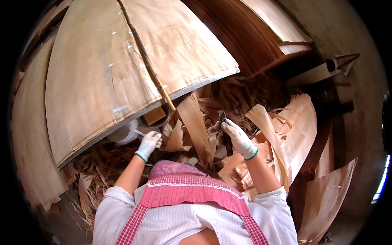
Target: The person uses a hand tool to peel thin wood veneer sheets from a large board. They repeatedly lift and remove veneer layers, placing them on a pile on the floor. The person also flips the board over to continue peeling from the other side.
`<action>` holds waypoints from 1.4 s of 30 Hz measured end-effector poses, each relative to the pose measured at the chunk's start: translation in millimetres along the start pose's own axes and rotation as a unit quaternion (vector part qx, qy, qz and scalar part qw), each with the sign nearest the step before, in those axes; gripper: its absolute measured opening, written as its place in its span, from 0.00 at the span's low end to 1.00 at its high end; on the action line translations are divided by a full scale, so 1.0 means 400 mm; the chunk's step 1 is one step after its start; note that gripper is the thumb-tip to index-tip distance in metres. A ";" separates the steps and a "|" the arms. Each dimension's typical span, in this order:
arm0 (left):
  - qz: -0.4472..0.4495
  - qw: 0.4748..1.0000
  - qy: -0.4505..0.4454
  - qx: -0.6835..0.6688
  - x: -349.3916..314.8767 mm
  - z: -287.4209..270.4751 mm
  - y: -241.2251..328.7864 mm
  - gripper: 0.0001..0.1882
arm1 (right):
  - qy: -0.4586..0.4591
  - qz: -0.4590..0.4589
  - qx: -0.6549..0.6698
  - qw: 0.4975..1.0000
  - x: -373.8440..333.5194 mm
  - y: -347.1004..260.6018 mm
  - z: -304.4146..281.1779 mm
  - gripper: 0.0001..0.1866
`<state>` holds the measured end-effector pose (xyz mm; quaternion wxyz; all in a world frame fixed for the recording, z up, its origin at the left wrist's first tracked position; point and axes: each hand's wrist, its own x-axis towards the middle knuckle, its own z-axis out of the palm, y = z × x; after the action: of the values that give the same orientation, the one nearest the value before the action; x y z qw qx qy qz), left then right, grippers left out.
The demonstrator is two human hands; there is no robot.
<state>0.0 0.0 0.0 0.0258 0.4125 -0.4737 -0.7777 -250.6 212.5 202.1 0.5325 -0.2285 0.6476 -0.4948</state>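
Note:
My left hand (150, 145), in a white glove with a green cuff, is closed just below the table's front edge. A thin white strip (138, 132) runs from its fingers toward a whitish translucent plastic item (123, 133). My right hand (240, 139), gloved the same way, is wrapped round a long, dark, flat tool (227, 141) that looks like a knife. That tool points away from me, above the wood scraps. Wood veneer sheets (92, 77) cover the table, with short white tape pieces (120, 109) along their joints. A thin stick (152, 72) lies lengthwise over them.
A round container (166, 115) with a yellowish block (154, 116) sits under the table's grey edge (204, 83). Veneer offcuts (196, 126) heap up around my legs. Larger curled sheets (300, 130) lean at the right. Stacked reddish-brown veneer (241, 36) stands at the far right.

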 end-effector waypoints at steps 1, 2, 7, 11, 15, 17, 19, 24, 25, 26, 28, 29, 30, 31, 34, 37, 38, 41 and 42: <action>0.023 0.999 -0.002 -0.027 -0.012 0.051 0.021 0.07 | 0.003 -0.001 -0.010 1.000 0.008 -0.001 0.000 0.17; 0.052 0.992 -0.073 -0.093 -0.035 0.103 0.052 0.06 | 0.004 0.002 -0.021 1.000 0.013 0.001 0.002 0.17; 0.362 0.901 -0.024 0.239 -0.175 0.216 0.277 0.09 | -0.022 -0.027 -0.032 0.999 0.062 0.001 0.122 0.13; 0.357 0.908 -0.014 0.219 -0.196 0.242 0.317 0.09 | -0.051 -0.013 -0.016 0.998 0.072 -0.006 0.161 0.11; 0.328 0.930 0.022 0.166 -0.164 0.193 0.244 0.09 | -0.073 0.017 -0.010 0.997 0.082 -0.001 0.194 0.11; 0.289 0.946 0.053 0.136 -0.145 0.120 0.176 0.07 | -0.072 0.015 -0.024 0.997 0.083 0.010 0.219 0.10; 0.159 0.973 0.144 0.087 -0.111 0.040 0.102 0.10 | -0.063 -0.017 -0.063 0.996 0.099 0.042 0.221 0.09; 0.118 0.890 0.422 0.123 0.059 -0.282 -0.152 0.21 | -0.060 0.025 -0.075 0.995 0.087 0.072 0.251 0.15; 0.098 0.876 0.451 0.141 0.064 -0.311 -0.129 0.23 | -0.061 0.037 -0.068 0.995 0.088 0.094 0.252 0.16; 0.040 0.892 0.440 0.100 0.071 -0.323 -0.110 0.25 | -0.041 0.072 -0.025 0.996 0.086 0.126 0.257 0.16; 0.060 0.917 0.363 0.155 0.194 -0.391 -0.174 0.25 | -0.096 -0.030 -0.173 0.980 0.087 0.144 0.268 0.15; 0.101 0.911 0.272 0.294 0.248 -0.388 -0.178 0.24 | -0.107 -0.035 -0.228 0.967 0.094 0.136 0.270 0.16; 0.164 0.876 0.185 0.414 0.303 -0.381 -0.176 0.24 | -0.089 0.009 -0.137 0.987 0.090 0.148 0.282 0.17; 0.155 0.867 0.186 0.436 0.353 -0.370 -0.190 0.24 | -0.100 0.004 -0.172 0.980 0.100 0.177 0.264 0.17; 0.024 0.869 0.381 0.316 0.368 -0.445 -0.311 0.25 | -0.101 0.060 -0.141 0.983 0.160 0.188 0.315 0.16; 0.111 0.967 0.228 -0.009 0.261 -0.192 -0.229 0.15 | -0.005 0.050 -0.133 0.990 0.214 0.234 0.283 0.15; 0.209 0.964 0.145 -0.073 0.191 -0.108 -0.219 0.08 | 0.007 0.047 -0.124 0.991 0.253 0.272 0.263 0.14; 0.132 0.984 -0.103 -0.062 -0.016 0.107 -0.187 0.03 | -0.019 0.120 -0.123 0.985 0.286 0.281 0.298 0.10; 0.122 0.982 -0.140 -0.041 -0.048 0.134 -0.186 0.02 | -0.056 0.130 -0.104 0.984 0.286 0.274 0.323 0.09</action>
<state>2.9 87.4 -33.2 0.0712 0.2370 -0.4869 -0.8377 -144.7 111.6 59.7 0.6013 -0.2241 0.6888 -0.3373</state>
